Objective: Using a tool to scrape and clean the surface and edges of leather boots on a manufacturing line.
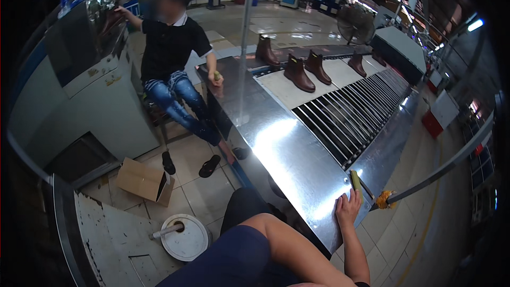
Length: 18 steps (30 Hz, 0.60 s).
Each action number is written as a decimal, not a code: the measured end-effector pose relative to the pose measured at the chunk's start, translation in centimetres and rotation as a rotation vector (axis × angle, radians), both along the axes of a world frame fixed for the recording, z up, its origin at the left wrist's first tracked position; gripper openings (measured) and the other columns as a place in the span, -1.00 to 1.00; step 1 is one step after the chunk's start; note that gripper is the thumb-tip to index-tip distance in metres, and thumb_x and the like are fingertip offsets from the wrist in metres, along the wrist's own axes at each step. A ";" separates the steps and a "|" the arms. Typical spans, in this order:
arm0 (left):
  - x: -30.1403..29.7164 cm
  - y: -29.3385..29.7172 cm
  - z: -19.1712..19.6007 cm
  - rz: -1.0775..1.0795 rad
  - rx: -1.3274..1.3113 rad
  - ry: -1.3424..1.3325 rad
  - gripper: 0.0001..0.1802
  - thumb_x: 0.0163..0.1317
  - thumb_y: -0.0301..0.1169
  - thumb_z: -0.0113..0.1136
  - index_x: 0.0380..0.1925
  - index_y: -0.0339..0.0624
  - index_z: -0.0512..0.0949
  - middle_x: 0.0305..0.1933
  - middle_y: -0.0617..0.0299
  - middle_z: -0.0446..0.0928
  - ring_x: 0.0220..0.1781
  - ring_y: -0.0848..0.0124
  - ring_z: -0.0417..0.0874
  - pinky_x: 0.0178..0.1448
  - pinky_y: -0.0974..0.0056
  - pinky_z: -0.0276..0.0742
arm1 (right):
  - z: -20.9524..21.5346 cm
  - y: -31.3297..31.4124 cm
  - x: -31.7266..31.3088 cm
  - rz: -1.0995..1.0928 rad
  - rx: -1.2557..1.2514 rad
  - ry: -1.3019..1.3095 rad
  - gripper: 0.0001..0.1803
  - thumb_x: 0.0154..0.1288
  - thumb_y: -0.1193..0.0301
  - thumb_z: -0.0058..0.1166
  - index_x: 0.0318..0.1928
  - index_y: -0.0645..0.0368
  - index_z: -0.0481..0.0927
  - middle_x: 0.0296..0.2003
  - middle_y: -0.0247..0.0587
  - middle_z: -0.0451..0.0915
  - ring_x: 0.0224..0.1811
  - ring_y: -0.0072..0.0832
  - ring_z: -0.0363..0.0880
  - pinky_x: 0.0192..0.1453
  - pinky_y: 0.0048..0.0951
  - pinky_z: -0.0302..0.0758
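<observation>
At the near right corner of the metal table [313, 180], my right hand [348, 208] rests with bent fingers around the lower end of a yellow-green stick [355, 179]. The stick points away from me, next to the table's slatted opening. My bent left arm [297, 247], in a navy sleeve, crosses the bottom of the view; its hand is out of view. Farther along the table, several brown ankle boots [299, 74] stand upright on and beside a pale belt [337, 77].
Metal rollers [350, 111] run down the table to a grey machine [398, 53]. On the left a co-worker [172, 42] sits holding a greenish piece, other hand at a machine [85, 58]. A cardboard box [141, 179], sandals [210, 166] and a white bucket [186, 242] stand on the floor.
</observation>
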<state>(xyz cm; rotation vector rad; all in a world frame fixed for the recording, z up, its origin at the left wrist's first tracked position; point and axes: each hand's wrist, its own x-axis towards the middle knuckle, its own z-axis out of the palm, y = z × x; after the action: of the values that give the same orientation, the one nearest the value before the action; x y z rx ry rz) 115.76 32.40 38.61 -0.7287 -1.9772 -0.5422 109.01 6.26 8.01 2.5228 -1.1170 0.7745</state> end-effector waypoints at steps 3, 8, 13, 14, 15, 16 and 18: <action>-10.4 -0.2 -6.9 -0.078 0.124 -0.078 -0.73 0.39 -0.24 0.09 -0.10 -0.18 0.38 -0.14 0.08 0.37 -0.07 0.07 0.52 -0.11 0.06 0.53 | -0.6 -0.3 -1.1 -0.010 -0.027 0.010 -0.80 0.41 0.33 0.16 -0.07 0.15 0.66 0.27 0.07 0.47 0.45 0.12 0.31 0.46 0.13 0.24; -17.8 -1.7 -15.8 -0.097 0.391 -0.326 -0.54 0.41 -0.16 0.12 0.09 -0.21 0.26 0.10 0.05 0.24 0.12 -0.03 0.39 0.09 -0.02 0.41 | -0.2 -0.5 -0.6 0.020 -0.021 -0.017 -0.78 0.38 0.36 0.18 -0.04 0.19 0.65 0.25 0.10 0.47 0.42 0.15 0.33 0.44 0.12 0.27; -7.6 -0.2 -19.9 -0.188 0.672 -0.607 -0.34 0.42 -0.08 0.16 0.29 -0.24 0.15 0.34 0.03 0.11 0.32 -0.12 0.26 0.29 -0.10 0.28 | 0.0 -0.4 -1.1 -0.033 -0.003 -0.055 -0.79 0.38 0.35 0.19 -0.10 0.23 0.65 0.24 0.15 0.47 0.41 0.17 0.34 0.44 0.13 0.29; -2.1 0.6 -19.5 -0.195 0.726 -0.663 -0.30 0.42 -0.07 0.16 0.33 -0.24 0.13 0.38 0.02 0.08 0.36 -0.14 0.23 0.33 -0.11 0.25 | 0.1 -0.3 -0.9 -0.030 -0.003 -0.061 -0.79 0.38 0.35 0.19 -0.10 0.23 0.65 0.24 0.15 0.47 0.41 0.17 0.34 0.44 0.13 0.29; 2.8 1.6 -19.2 -0.195 0.782 -0.710 -0.26 0.43 -0.05 0.17 0.37 -0.25 0.10 0.43 0.01 0.05 0.39 -0.16 0.21 0.37 -0.13 0.23 | 0.2 -0.2 -0.7 -0.027 -0.013 -0.079 -0.81 0.37 0.37 0.19 -0.12 0.21 0.63 0.25 0.13 0.47 0.42 0.16 0.33 0.44 0.13 0.28; 6.0 2.6 -19.7 -0.186 0.841 -0.750 -0.22 0.43 -0.03 0.18 0.40 -0.25 0.08 0.48 0.01 0.03 0.43 -0.18 0.18 0.41 -0.14 0.20 | 0.3 -0.2 -0.3 -0.013 -0.023 -0.094 -0.84 0.37 0.39 0.18 -0.13 0.20 0.60 0.26 0.12 0.47 0.42 0.15 0.33 0.44 0.13 0.28; 10.2 3.8 -21.2 -0.171 0.961 -0.826 -0.13 0.44 0.00 0.19 0.48 -0.26 0.03 0.58 0.00 -0.03 0.51 -0.22 0.13 0.49 -0.17 0.15 | 0.3 -0.1 -0.5 0.008 -0.033 -0.091 -0.84 0.35 0.40 0.19 -0.15 0.21 0.60 0.24 0.13 0.48 0.41 0.16 0.34 0.44 0.13 0.29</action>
<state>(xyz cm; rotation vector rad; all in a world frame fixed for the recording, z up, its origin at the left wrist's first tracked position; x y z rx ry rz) 126.01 36.21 17.44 -0.0256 -1.9858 -1.9508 108.52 6.13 8.33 2.4885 -1.1140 0.9105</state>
